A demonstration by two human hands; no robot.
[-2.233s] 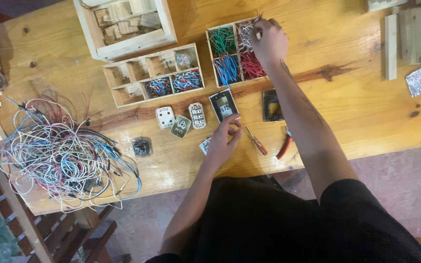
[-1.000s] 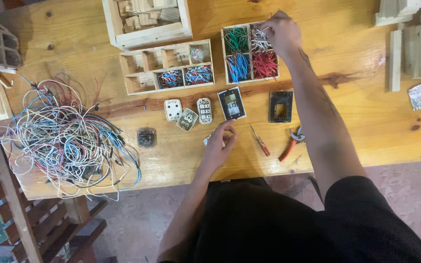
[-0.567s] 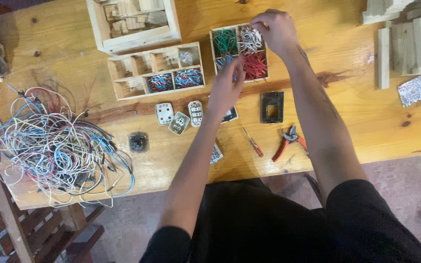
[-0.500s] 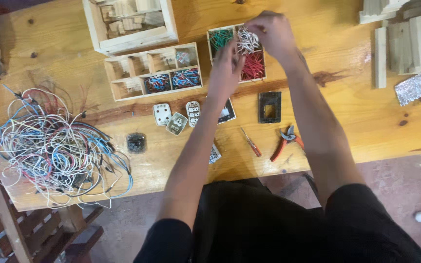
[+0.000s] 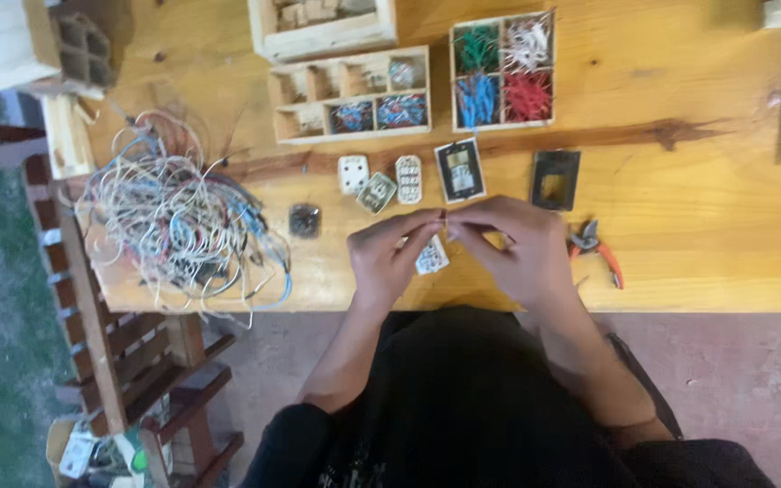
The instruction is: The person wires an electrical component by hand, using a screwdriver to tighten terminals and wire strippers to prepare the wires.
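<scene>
My left hand (image 5: 392, 255) and my right hand (image 5: 515, 246) meet fingertip to fingertip over the table's front edge. Together they pinch a small wire piece (image 5: 445, 217), too tiny to see in detail. A white socket insert (image 5: 432, 259) lies on the table just under the fingers. Behind the hands lies a row of switch and socket parts: a white one (image 5: 352, 173), a grey one (image 5: 378, 192), a white ribbed one (image 5: 409, 178), a black-framed one (image 5: 459, 170) and a black cover plate (image 5: 555, 179). A four-part wooden box (image 5: 502, 68) holds green, white, blue and red wire pieces.
A big tangle of loose wires (image 5: 174, 221) covers the table's left end, with a round black part (image 5: 304, 220) beside it. Orange-handled pliers (image 5: 598, 248) lie right of my right hand. A wooden divider box (image 5: 352, 95) and a crate (image 5: 323, 23) stand at the back. A wooden bench (image 5: 137, 361) stands below left.
Both hands have drawn back from the box of coloured wire pieces to the table's front edge and now meet there, pinching a small wire piece.
</scene>
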